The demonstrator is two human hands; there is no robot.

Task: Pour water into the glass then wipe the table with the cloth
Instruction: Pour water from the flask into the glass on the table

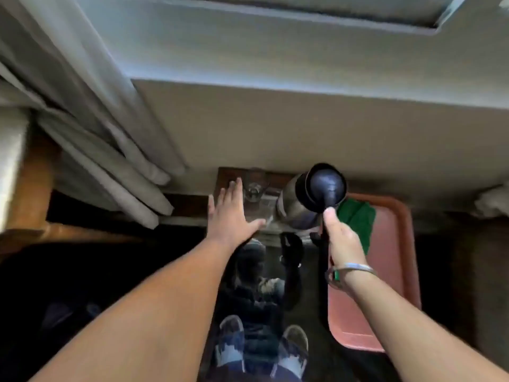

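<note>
The right hand (339, 238) was closed around the black handle of a steel jug (300, 205) with a dark domed lid, thumb laid along the top of the handle, probably so the weight could be steered as the jug tipped. The jug hung over the far part of the glossy dark table (311, 340), just left of the pink tray (396, 271), with its body leaning away towards the glass (254, 190), which stood upright near the wall at the far edge. The left hand (234, 213) was flat and open, fingers spread wide and holding nothing, just beside the glass on its left; whether a fingertip touched it could not be told through the blur. That placement looked meant to steady or guard the glass while the water went in (a clear tumbler near an edge slides easily). No stream of water showed, so the pouring seemed about to start rather than under way. The green cloth (358, 219) lay folded on the far end of the tray, partly hidden behind the jug and right hand, close at hand for the wiping to come. A curtain (104, 139) hung at the left, well clear of the work.
</note>
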